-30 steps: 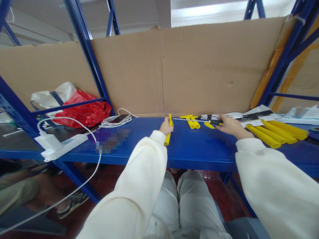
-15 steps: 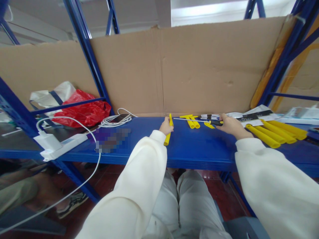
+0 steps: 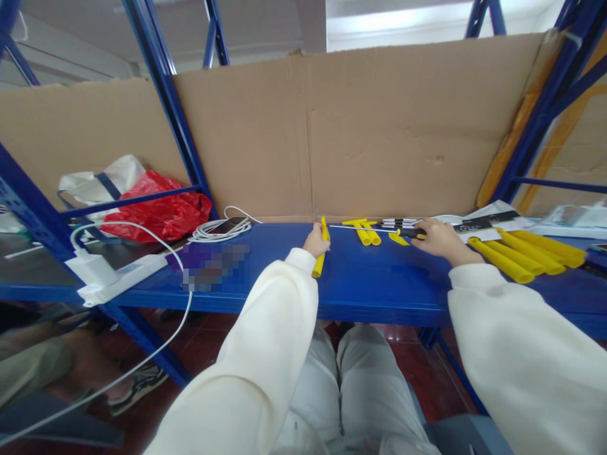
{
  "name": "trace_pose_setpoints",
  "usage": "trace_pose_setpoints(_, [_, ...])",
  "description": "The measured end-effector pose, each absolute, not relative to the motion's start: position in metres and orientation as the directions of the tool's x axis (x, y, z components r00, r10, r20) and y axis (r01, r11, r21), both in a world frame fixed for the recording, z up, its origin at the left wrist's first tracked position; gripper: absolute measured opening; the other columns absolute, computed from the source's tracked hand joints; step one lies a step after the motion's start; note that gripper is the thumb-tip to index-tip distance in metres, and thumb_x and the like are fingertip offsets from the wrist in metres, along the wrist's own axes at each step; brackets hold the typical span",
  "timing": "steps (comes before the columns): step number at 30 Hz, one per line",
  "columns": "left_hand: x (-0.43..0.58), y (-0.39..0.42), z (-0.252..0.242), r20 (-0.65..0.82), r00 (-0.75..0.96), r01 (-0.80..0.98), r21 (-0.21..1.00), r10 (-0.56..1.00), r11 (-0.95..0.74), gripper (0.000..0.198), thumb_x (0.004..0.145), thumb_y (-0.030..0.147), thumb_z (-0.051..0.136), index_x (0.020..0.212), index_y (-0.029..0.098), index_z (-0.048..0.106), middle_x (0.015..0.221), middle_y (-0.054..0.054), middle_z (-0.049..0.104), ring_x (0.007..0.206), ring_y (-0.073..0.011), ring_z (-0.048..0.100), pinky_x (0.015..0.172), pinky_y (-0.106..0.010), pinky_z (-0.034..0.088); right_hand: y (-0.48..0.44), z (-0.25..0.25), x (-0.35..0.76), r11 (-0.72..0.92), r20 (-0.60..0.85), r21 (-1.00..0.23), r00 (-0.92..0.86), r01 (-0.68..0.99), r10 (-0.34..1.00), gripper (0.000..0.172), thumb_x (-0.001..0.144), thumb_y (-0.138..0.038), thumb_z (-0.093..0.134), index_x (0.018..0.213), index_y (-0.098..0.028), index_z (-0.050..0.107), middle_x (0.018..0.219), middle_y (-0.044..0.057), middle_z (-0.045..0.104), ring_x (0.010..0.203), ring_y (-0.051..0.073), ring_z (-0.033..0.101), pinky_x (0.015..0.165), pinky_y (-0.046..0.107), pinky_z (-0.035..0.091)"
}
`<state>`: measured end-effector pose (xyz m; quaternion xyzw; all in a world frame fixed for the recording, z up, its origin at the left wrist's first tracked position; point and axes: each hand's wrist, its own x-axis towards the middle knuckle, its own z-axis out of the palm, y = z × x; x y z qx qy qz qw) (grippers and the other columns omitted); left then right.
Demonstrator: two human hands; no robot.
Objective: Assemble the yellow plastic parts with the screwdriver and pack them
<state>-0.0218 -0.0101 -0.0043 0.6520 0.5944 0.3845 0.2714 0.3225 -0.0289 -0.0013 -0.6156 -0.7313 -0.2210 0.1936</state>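
My left hand (image 3: 315,240) is closed around a yellow plastic handle piece (image 3: 319,264), which stands tilted above the blue shelf. In my right hand (image 3: 439,239) is a screwdriver (image 3: 411,233) with a black and yellow handle. Its long thin shaft points left, and the tip reaches the side of the yellow piece; whether it sits in a screw is too small to tell. Behind the shaft lie two yellow T-shaped pieces (image 3: 364,235). A small flat yellow part (image 3: 398,239) rests below the screwdriver.
Several yellow tubes (image 3: 509,260) lie right of my right hand, beside black-and-white packaging (image 3: 493,221). Black-and-white sticks (image 3: 398,222) are at the back. Leftward are a coiled white cable (image 3: 220,232), a red bag (image 3: 161,205) and a power strip (image 3: 126,278). Cardboard (image 3: 379,133) walls the back.
My right fingers have shifted slightly on the screwdriver handle. My left hand and the yellow piece stay where they were.
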Motion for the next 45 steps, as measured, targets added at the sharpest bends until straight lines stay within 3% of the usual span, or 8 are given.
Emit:
trace_pose_setpoints(7, [-0.0217,-0.0098,-0.0056,0.180,-0.002,0.560,0.815,0.984,-0.148,0.051,0.084,-0.005,0.064,0.127,0.019,0.050,0.106,-0.006,0.077,0.073,-0.0141,0.075,0.073,-0.025,0.060,-0.0267,-0.0043,0.3233,0.063,0.552,0.060,-0.086,0.996,0.829,0.030,0.084,-0.042,0.066,0.106,-0.022,0.068,0.090,0.013,0.079,0.086,0.033,0.073,0.074,0.038,0.046])
trace_pose_setpoints(12, [-0.0218,-0.0089,-0.0060,0.172,-0.001,0.555,0.820,0.985,-0.142,0.052,0.084,-0.005,0.063,0.128,0.019,0.050,0.103,-0.005,0.077,0.070,-0.0136,0.074,0.072,-0.024,0.060,-0.0270,-0.0044,0.3214,0.067,0.528,0.040,-0.078,0.997,0.845,0.033,0.082,-0.042,0.065,0.109,-0.023,0.067,0.092,0.011,0.079,0.086,0.034,0.074,0.080,0.040,0.046])
trace_pose_setpoints(19, [-0.0225,-0.0099,-0.0046,0.168,0.006,0.567,0.812,0.986,-0.142,0.051,0.085,-0.005,0.063,0.128,0.019,0.049,0.104,-0.006,0.077,0.070,-0.0134,0.074,0.072,-0.023,0.058,-0.0326,-0.0006,0.3187,0.106,0.559,0.016,-0.097,0.994,0.824,0.036,0.083,-0.042,0.058,0.107,-0.021,0.075,0.115,0.017,0.078,0.109,0.039,0.069,0.085,0.045,0.049])
trace_pose_setpoints(25, [-0.0229,-0.0084,-0.0063,0.177,-0.006,0.557,0.818,0.984,-0.144,0.055,0.082,-0.005,0.066,0.129,0.019,0.050,0.104,-0.007,0.078,0.073,-0.0154,0.076,0.073,-0.024,0.059,-0.0313,-0.0022,0.3214,0.113,0.593,0.069,-0.132,0.991,0.794,0.028,0.082,-0.042,0.063,0.097,-0.023,0.074,0.106,0.016,0.077,0.105,0.038,0.068,0.083,0.045,0.048])
trace_pose_setpoints(32, [-0.0217,-0.0112,-0.0046,0.174,0.008,0.547,0.824,0.985,-0.150,0.051,0.085,-0.005,0.062,0.129,0.018,0.049,0.109,-0.007,0.077,0.066,-0.0108,0.072,0.069,-0.021,0.057,-0.0312,-0.0016,0.3188,0.025,0.542,0.035,-0.040,0.999,0.840,0.032,0.085,-0.045,0.064,0.106,-0.022,0.069,0.085,0.013,0.078,0.086,0.035,0.072,0.077,0.040,0.046])
trace_pose_setpoints(38, [-0.0226,-0.0077,-0.0064,0.177,0.005,0.550,0.821,0.984,-0.150,0.051,0.084,-0.006,0.063,0.128,0.017,0.049,0.109,-0.008,0.076,0.066,-0.0113,0.072,0.070,-0.022,0.058,-0.0339,0.0015,0.3169,0.067,0.513,0.017,-0.066,0.998,0.856,0.035,0.083,-0.040,0.063,0.112,-0.022,0.071,0.098,0.013,0.080,0.095,0.035,0.074,0.085,0.043,0.047])
trace_pose_setpoints(45, [-0.0232,-0.0052,-0.0083,0.172,0.005,0.549,0.823,0.985,-0.147,0.052,0.084,-0.005,0.065,0.128,0.018,0.049,0.106,-0.007,0.077,0.069,-0.0131,0.074,0.073,-0.024,0.059,-0.0352,0.0017,0.3194,0.115,0.543,0.040,-0.118,0.993,0.831,0.032,0.084,-0.042,0.058,0.104,-0.023,0.075,0.121,0.015,0.078,0.112,0.038,0.070,0.085,0.045,0.048])
